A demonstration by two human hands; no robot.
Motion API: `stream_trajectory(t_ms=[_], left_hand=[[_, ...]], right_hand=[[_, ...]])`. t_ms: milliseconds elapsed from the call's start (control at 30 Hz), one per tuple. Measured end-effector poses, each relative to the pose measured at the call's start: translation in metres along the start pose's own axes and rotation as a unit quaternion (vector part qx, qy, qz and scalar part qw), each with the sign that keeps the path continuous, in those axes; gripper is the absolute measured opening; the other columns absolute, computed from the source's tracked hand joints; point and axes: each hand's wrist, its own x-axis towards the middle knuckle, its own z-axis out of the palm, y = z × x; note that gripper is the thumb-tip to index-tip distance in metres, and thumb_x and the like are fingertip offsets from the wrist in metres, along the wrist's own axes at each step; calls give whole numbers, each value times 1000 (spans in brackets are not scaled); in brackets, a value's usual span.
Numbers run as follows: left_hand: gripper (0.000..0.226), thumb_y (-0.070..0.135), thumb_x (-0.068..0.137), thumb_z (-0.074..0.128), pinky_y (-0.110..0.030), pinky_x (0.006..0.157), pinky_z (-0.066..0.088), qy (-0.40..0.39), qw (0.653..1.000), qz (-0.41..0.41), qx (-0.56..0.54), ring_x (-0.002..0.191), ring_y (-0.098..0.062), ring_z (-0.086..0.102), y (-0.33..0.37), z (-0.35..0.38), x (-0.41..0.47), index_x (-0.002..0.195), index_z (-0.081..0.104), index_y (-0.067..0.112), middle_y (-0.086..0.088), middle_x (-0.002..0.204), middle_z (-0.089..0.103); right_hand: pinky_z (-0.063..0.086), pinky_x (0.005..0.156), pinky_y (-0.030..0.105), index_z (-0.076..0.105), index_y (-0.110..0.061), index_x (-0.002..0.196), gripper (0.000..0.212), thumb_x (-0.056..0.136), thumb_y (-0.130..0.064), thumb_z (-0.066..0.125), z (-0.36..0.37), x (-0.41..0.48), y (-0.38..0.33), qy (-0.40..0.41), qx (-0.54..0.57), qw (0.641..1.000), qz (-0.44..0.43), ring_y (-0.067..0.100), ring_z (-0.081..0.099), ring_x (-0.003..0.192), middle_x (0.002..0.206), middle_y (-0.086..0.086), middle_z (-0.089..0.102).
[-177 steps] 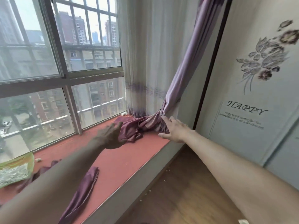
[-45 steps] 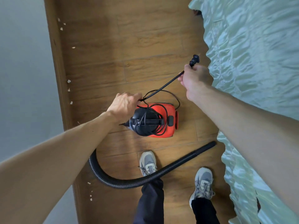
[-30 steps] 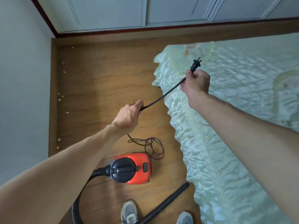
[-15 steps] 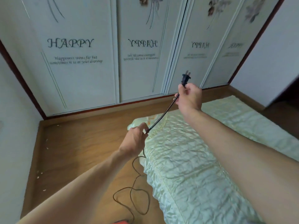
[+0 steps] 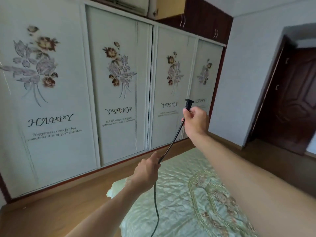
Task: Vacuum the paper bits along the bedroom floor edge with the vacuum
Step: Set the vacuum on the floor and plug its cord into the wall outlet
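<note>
My right hand grips the black power cord just below its plug, raised in front of the wardrobe doors. The cord runs taut down to my left hand, which pinches it, then hangs slack below that hand toward the bottom of the frame. The red vacuum, its hose and the paper bits along the floor edge are out of view.
A bed with a pale green quilted cover fills the lower middle and right. White sliding wardrobe doors with flower prints line the wall ahead. A dark wooden door stands at the right. Wooden floor lies between bed and wardrobe.
My view has swung up from the vacuum on the floor to the wardrobe and door. Both hands have lifted the cord and plug higher, and the vacuum has dropped out of sight.
</note>
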Motion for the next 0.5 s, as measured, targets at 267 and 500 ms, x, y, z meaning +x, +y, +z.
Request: stream_trajectory(t_ms=[267, 500], left_hand=[[16, 4, 96, 44, -47, 60, 51, -16, 994, 103, -11, 65, -30, 61, 155, 27, 20, 98, 48, 20, -6, 70, 62], [16, 12, 93, 45, -49, 64, 55, -75, 972, 197, -100, 72, -36, 64, 280, 71, 12, 91, 42, 28, -8, 74, 63]], right_hand=[[48, 65, 31, 58, -12, 88, 22, 98, -32, 57, -166, 46, -16, 106, -43, 993, -16, 26, 67, 81, 87, 5, 71], [39, 67, 31, 61, -11, 105, 19, 98, -28, 55, -320, 57, -5, 215, -129, 968, -18, 29, 65, 93, 99, 8, 71]])
